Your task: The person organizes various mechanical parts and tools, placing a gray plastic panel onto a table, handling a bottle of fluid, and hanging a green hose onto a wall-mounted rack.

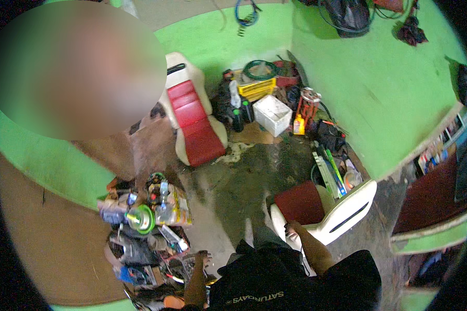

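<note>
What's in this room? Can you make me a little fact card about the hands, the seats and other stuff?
Left hand: near the clutter pile; can't tell if holding anything
Right hand: at the edge of the near seat; grip unclear
Seat colours: red and white, both
Far seat: in front of the green wall
Further back: white box, yellow crate

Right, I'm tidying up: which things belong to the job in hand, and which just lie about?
Job, apparently:
- white-and-maroon bucket seat, under the right hand
- perhaps the white-and-red seat

Probably lying about:
- white box
- yellow crate
- green coil
- yellow bottle
</note>
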A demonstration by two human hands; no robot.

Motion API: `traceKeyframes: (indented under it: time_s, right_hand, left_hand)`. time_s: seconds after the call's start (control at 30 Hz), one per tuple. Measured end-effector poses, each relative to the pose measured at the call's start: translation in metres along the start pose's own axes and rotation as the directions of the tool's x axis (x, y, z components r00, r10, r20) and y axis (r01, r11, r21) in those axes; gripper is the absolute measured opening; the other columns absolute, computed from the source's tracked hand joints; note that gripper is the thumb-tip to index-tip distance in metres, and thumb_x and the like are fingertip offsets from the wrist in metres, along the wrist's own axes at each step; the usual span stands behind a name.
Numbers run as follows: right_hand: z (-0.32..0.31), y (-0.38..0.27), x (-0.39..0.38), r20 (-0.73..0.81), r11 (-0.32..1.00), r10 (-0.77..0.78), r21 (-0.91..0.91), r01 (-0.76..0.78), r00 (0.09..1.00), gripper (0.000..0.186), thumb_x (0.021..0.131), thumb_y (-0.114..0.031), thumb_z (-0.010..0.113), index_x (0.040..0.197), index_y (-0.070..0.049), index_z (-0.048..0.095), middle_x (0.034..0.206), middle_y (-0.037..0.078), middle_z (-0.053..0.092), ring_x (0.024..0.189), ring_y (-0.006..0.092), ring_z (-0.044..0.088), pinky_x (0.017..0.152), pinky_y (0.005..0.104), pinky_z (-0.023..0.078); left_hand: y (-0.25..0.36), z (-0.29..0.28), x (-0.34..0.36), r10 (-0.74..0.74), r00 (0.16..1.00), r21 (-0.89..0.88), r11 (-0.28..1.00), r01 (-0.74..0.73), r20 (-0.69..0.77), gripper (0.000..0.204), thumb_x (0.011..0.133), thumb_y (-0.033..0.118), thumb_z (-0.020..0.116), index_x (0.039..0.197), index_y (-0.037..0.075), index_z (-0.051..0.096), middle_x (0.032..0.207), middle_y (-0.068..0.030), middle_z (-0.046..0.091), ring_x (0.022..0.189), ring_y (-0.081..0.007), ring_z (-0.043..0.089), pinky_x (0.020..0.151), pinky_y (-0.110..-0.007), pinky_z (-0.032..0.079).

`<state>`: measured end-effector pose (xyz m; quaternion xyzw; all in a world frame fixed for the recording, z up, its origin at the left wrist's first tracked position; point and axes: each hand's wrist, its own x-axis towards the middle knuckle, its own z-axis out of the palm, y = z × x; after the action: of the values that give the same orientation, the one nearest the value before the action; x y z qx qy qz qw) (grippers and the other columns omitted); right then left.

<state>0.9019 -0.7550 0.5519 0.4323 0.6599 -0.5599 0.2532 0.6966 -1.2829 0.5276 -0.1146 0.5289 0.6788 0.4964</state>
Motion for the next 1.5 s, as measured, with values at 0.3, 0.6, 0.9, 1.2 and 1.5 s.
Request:
traceKeyframes:
  time_s: [0.3, 0.6, 0.9, 1.2, 1.5]
  right_hand:
    - [-0.047, -0.023, 0.079, -0.152, 0.989, 0.146, 0.031, -0.143, 0.978, 0.032, 0.088, -0.029, 0.051, 0.107, -0.006, 0.061, 0.099, 0.013, 0.064, 0.086, 0.0282, 0.063, 0.070, 0.0437, 0.051]
    - [-0.205, -0.209, 0.255, -0.399, 0.824, -0.398, -0.552, 0.131, 0.826, 0.038, 0.088, -0.039, 0.050, 0.101, -0.007, 0.064, 0.098, 0.013, 0.064, 0.087, 0.0276, 0.063, 0.070, 0.0453, 0.050]
    - [-0.331, -0.315, 0.301, -0.482, 0.964, -0.266, -0.139, 0.227, 0.834, 0.036, 0.089, -0.035, 0.048, 0.113, -0.010, 0.060, 0.100, 0.012, 0.065, 0.083, 0.0284, 0.064, 0.073, 0.0396, 0.051]
    - [-0.363, -0.214, 0.255, -0.343, 0.887, 0.377, 0.400, -0.229, 0.860, 0.040, 0.085, -0.030, 0.054, 0.118, -0.007, 0.054, 0.096, 0.014, 0.064, 0.088, 0.0319, 0.060, 0.077, 0.0399, 0.049]
    - [-0.538, -0.302, 0.312, -0.408, 0.905, 0.338, 0.389, -0.174, 0.848, 0.042, 0.082, -0.026, 0.059, 0.116, -0.003, 0.051, 0.092, 0.017, 0.063, 0.089, 0.0343, 0.059, 0.076, 0.0415, 0.048]
  left_hand:
    - [0.225, 0.054, 0.240, 0.131, 0.980, 0.395, 0.901, -0.180, 0.147, 0.047, 0.090, 0.041, 0.040, 0.118, 0.005, 0.051, 0.105, -0.0243, 0.060, 0.080, -0.0453, 0.062, 0.059, -0.049, 0.054]
    - [0.330, 0.169, 0.343, -0.220, 0.951, 0.692, 0.722, 0.009, 0.218, 0.048, 0.088, 0.041, 0.054, 0.122, 0.007, 0.051, 0.115, -0.0182, 0.059, 0.097, -0.0340, 0.059, 0.079, -0.049, 0.048]
    - [0.458, 0.337, 0.547, -0.358, 0.909, 0.551, 0.812, 0.191, 0.213, 0.031, 0.087, 0.019, 0.056, 0.116, 0.008, 0.051, 0.097, -0.0142, 0.064, 0.074, -0.0278, 0.066, 0.052, -0.035, 0.052]
    - [0.516, 0.459, 0.736, -0.431, 0.785, 0.598, 0.796, 0.098, 0.445, 0.029, 0.082, 0.008, 0.060, 0.109, 0.002, 0.052, 0.095, -0.0190, 0.063, 0.071, -0.0311, 0.063, 0.054, -0.038, 0.053]
    - [0.570, 0.606, 0.806, -0.172, 0.933, 0.475, 0.880, 0.002, 0.315, 0.026, 0.083, 0.012, 0.057, 0.108, 0.006, 0.057, 0.092, -0.0102, 0.065, 0.073, -0.0213, 0.063, 0.059, -0.030, 0.049]
